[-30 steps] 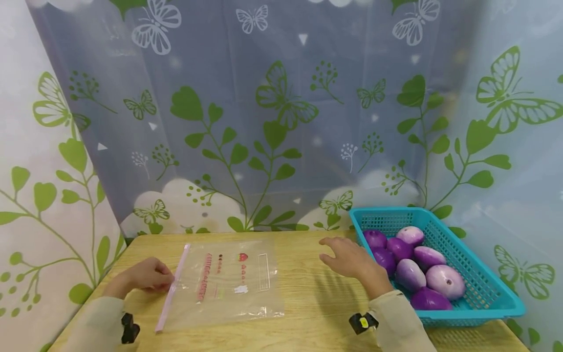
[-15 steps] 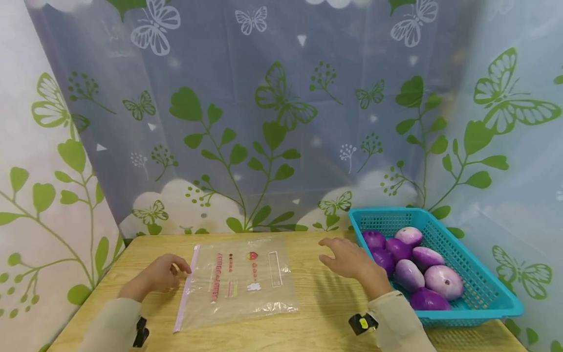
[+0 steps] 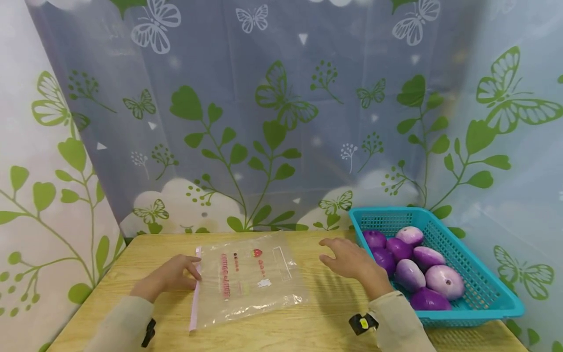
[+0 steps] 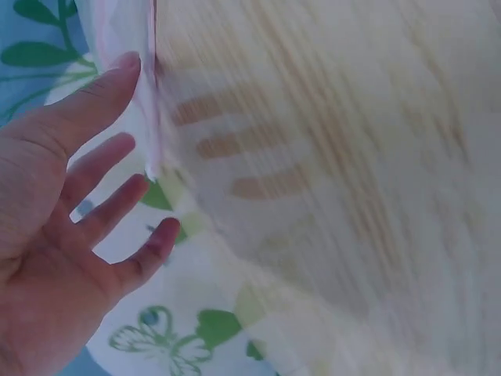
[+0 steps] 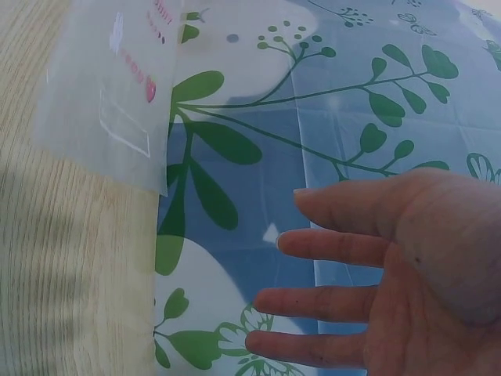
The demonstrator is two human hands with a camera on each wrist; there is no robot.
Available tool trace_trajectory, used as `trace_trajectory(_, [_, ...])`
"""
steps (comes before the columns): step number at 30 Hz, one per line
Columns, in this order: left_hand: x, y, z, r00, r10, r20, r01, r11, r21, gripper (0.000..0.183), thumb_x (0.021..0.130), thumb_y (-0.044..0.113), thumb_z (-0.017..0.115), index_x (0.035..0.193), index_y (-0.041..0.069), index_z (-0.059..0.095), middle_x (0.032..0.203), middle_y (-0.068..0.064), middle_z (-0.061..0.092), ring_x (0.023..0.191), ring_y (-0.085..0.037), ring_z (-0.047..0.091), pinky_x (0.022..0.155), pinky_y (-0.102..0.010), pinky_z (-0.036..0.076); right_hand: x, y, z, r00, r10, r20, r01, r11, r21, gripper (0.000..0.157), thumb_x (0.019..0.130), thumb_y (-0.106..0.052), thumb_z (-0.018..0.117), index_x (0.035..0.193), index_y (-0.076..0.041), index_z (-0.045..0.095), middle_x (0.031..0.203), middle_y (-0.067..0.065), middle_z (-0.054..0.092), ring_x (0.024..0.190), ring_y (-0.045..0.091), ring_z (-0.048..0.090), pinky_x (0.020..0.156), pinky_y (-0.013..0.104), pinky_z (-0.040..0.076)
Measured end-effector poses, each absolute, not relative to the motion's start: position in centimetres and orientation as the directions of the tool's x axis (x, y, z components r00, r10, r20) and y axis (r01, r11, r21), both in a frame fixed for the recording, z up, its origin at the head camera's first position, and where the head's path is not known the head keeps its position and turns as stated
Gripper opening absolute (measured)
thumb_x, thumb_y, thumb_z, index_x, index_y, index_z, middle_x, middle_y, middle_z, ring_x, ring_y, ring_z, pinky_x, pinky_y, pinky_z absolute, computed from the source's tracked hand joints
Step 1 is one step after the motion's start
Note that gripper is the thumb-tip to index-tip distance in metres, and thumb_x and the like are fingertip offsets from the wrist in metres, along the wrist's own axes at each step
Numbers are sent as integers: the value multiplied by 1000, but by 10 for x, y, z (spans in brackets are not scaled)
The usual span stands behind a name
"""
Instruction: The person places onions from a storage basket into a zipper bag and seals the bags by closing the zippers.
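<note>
A clear plastic zip bag (image 3: 246, 293) with pink print and a pink closure strip (image 3: 193, 305) lies flat on the wooden table. My left hand (image 3: 173, 276) touches the strip from the left, its fingers relaxed and spread. In the left wrist view, the thumb of my left hand (image 4: 63, 196) meets the strip's edge; whether the index finger is under the bag is hidden. My right hand (image 3: 347, 259) hovers right of the bag, holding nothing. From the right wrist, that hand (image 5: 376, 266) shows loosely extended fingers, apart from the bag (image 5: 78, 102).
At the right stands a turquoise plastic basket (image 3: 488, 298) holding several purple onions (image 3: 444, 282), just beside my right forearm. Wood-grain table (image 3: 308, 322) surrounds the bag. Patterned curtains (image 3: 281, 161) with leaves and butterflies close off the back and both sides.
The bag has slid to the right and turned slightly, with my left hand travelling along at its strip. My right hand and the basket have stayed where they were.
</note>
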State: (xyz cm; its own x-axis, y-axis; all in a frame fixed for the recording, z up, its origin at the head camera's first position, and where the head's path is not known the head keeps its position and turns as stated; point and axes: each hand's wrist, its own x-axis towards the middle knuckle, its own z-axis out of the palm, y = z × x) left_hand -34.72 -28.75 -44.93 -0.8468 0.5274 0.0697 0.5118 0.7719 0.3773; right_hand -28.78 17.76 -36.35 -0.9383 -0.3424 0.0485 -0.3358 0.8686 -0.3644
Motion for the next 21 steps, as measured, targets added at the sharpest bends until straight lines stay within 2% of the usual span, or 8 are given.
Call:
trace_trajectory(3, [-345,-278,-445,-822,561,98,558,758,339,10,79,8,86,83,17,83,116,-20,76,110,-44,70,96,-59,59,-288,178,-363,-939,-340,45,-332,868,-368,42,103,-22,61,142,-5,58,141,19,63,133,43,57,112,62,48])
trace_trajectory(5, [-344,-271,-440,-811,575,108,575,750,327,9,79,9,85,82,17,83,102,-11,80,99,-33,74,87,-48,63,-288,178,-363,-939,-340,46,-332,868,-369,42,103,-22,61,142,-5,59,141,19,63,132,43,57,111,62,48])
trace_trajectory(7, [-343,-264,-435,-791,600,121,603,731,319,8,80,7,84,82,15,83,91,-4,80,88,-24,74,77,-38,64,-287,178,-363,-939,-341,51,-335,867,-370,42,103,-21,61,141,-4,59,140,19,63,132,43,57,111,62,48])
trace_trajectory(10, [-342,-254,-426,-745,651,142,659,687,306,9,83,4,82,82,13,83,83,1,79,76,-12,71,68,-26,62,-287,179,-363,-938,-342,56,-338,864,-372,41,103,-20,62,141,-4,59,140,20,63,131,43,57,111,63,48])
trace_trajectory(14, [-337,-239,-413,-705,695,139,702,658,272,10,85,2,79,81,11,82,79,2,78,68,-2,66,62,-19,58,-287,179,-364,-937,-345,56,-340,864,-370,41,102,-20,62,140,-4,59,138,20,64,130,43,58,111,62,48])
trace_trajectory(21, [-315,-212,-392,-707,703,76,697,674,244,15,82,0,79,73,12,78,71,6,71,61,1,54,57,-18,51,-287,180,-366,-936,-347,59,-344,864,-369,41,102,-20,63,140,-4,59,138,20,64,130,43,58,111,62,49])
